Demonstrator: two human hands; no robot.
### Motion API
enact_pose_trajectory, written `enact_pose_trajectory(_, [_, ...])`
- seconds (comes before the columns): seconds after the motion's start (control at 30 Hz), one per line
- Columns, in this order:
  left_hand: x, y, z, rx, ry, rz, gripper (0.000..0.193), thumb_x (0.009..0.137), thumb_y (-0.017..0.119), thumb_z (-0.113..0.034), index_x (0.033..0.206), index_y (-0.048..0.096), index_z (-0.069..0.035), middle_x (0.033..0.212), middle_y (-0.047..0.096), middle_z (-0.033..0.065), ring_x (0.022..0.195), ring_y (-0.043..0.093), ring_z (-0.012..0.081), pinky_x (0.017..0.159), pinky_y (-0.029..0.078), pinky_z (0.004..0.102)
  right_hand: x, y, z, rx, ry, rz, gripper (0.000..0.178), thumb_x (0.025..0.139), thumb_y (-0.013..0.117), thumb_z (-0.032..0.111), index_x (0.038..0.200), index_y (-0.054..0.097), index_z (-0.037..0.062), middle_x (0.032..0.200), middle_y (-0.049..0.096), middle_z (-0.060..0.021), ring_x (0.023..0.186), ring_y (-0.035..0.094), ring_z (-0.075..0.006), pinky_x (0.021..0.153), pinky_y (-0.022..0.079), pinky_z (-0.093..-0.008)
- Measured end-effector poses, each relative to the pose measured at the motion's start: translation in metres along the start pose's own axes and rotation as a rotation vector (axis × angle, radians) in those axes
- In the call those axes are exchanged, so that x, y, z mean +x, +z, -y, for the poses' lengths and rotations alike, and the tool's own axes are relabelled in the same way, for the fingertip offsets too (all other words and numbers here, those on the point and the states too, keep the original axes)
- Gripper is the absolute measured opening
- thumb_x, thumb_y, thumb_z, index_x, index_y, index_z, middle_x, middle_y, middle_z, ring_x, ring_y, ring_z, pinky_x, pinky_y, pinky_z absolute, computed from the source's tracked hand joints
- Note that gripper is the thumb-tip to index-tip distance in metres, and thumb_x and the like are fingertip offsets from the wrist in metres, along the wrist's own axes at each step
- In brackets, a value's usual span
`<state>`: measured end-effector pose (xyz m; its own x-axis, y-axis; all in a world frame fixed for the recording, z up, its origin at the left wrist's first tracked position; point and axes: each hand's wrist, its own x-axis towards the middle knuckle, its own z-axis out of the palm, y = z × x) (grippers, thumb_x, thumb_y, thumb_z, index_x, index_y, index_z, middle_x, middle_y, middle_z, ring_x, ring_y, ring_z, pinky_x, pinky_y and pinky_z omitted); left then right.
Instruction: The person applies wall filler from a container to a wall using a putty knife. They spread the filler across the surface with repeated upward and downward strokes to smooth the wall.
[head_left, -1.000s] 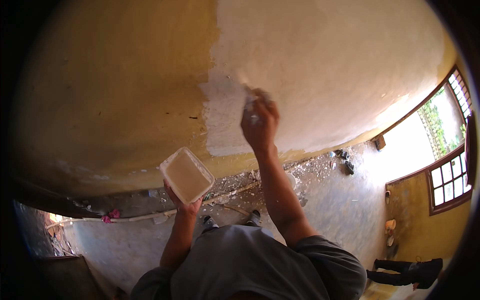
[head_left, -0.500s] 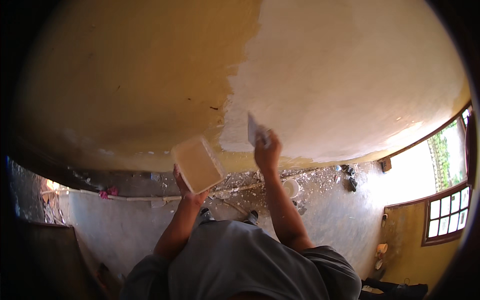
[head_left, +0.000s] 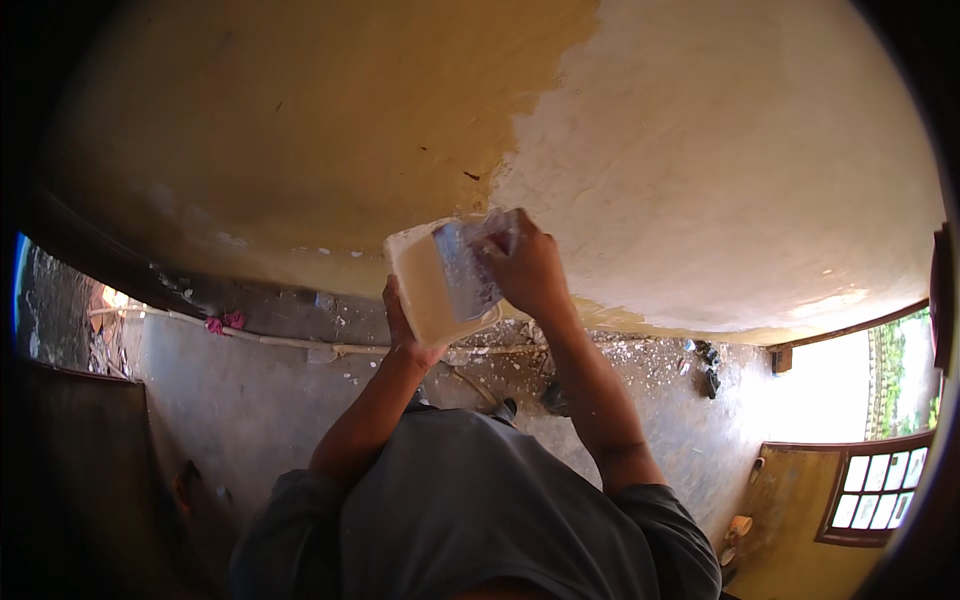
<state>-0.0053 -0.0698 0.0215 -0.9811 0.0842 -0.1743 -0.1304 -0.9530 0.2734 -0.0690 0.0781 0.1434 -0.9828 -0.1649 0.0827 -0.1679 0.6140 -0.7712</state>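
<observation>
My left hand [head_left: 402, 325] holds a pale rectangular tub [head_left: 424, 292] from below, close to the wall; a smooth cream-coloured paste covers its inside. In my right hand [head_left: 530, 265] is a wide-bladed putty knife [head_left: 462, 278], its blade lying across the right part of the tub. Motion smears the knife and the fingers around it, and its handle is mostly hidden. Behind the tub stands a wall whose left part is yellow-brown [head_left: 330, 130]. A pale coat [head_left: 700, 150] covers the right part, with a ragged border between the two.
A long pole [head_left: 290, 345] lies on the floor along the wall, a pink cloth [head_left: 227, 322] beside it. White splatters dot the floor [head_left: 640, 370]. Dark crumpled things [head_left: 711, 370] lie to the right, near a bright opening and a paned window [head_left: 880, 490].
My right hand has brought the putty knife from in front of the wall down and left onto the tub. The tub has risen and shifted right, and the view has shifted too.
</observation>
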Motion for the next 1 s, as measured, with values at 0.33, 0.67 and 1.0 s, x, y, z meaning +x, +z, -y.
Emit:
enact_pose_trajectory(0.33, [0.003, 0.01, 0.031, 0.02, -0.085, -0.102, 0.071, 0.087, 0.05, -0.068, 0.14, 0.047, -0.02, 0.133, 0.055, 0.0067, 0.125, 0.052, 0.0284, 0.105, 0.043, 0.0495, -0.002, 0.034, -0.026, -0.12, 0.044, 0.121, 0.038, 0.078, 0.072, 0.018, 0.105, 0.057, -0.0037, 0.09, 0.068, -0.0266, 0.092, 0.066, -0.0448, 0.08, 0.052, -0.0489])
enact_pose_trajectory(0.67, [0.012, 0.023, 0.043, 0.103, -0.162, -0.059, 0.074, 0.088, 0.048, -0.068, 0.141, 0.046, -0.017, 0.134, 0.055, 0.0075, 0.125, 0.052, 0.0294, 0.104, 0.045, 0.0514, 0.003, 0.015, -0.079, 0.249, 0.089, -0.018, 0.029, 0.082, 0.073, 0.008, 0.106, 0.063, -0.0058, 0.092, 0.072, -0.0154, 0.083, 0.07, -0.0195, 0.07, 0.056, -0.0328])
enact_pose_trajectory(1.0, [0.034, 0.025, 0.038, -0.042, -0.127, 0.078, 0.066, 0.091, 0.05, -0.061, 0.14, 0.048, -0.017, 0.132, 0.057, 0.0057, 0.12, 0.056, 0.0286, 0.1, 0.048, 0.0506, -0.015, -0.037, -0.129, 0.798, 0.264, -0.212, 0.017, 0.091, 0.064, 0.001, 0.107, 0.061, -0.002, 0.102, 0.067, -0.009, 0.088, 0.066, -0.015, 0.075, 0.059, -0.0277])
